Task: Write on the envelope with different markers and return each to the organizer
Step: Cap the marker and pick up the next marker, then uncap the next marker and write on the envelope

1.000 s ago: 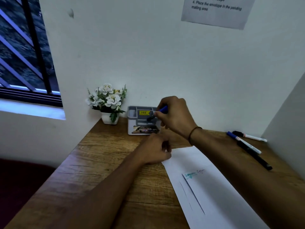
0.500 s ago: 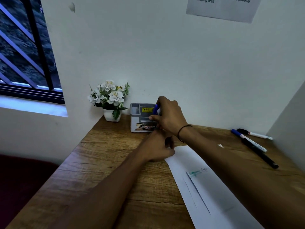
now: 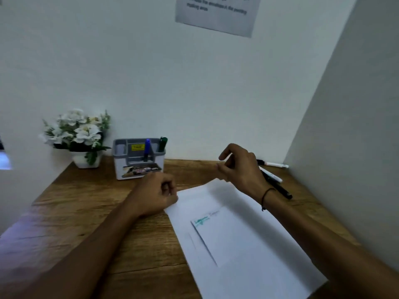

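A white envelope (image 3: 241, 240) lies on the wooden desk with green and dark writing near its upper left. My left hand (image 3: 155, 195) rests as a loose fist on the envelope's left corner, pinning it. My right hand (image 3: 239, 167) hovers above the envelope's far edge, fingers apart and holding nothing. A grey and white organizer (image 3: 138, 160) stands at the back against the wall. A blue marker (image 3: 147, 148) stands upright in it, and a green marker (image 3: 162, 144) leans in its right compartment.
Several loose markers (image 3: 274, 175) lie at the back right of the desk, partly behind my right wrist. A pot of white flowers (image 3: 77, 137) stands left of the organizer. Walls close the back and right side. A printed sheet (image 3: 216, 14) hangs on the wall.
My right hand has let go of the blue marker, which now stands in the organizer, and has moved right and back toward the loose markers. My left hand stays on the envelope.
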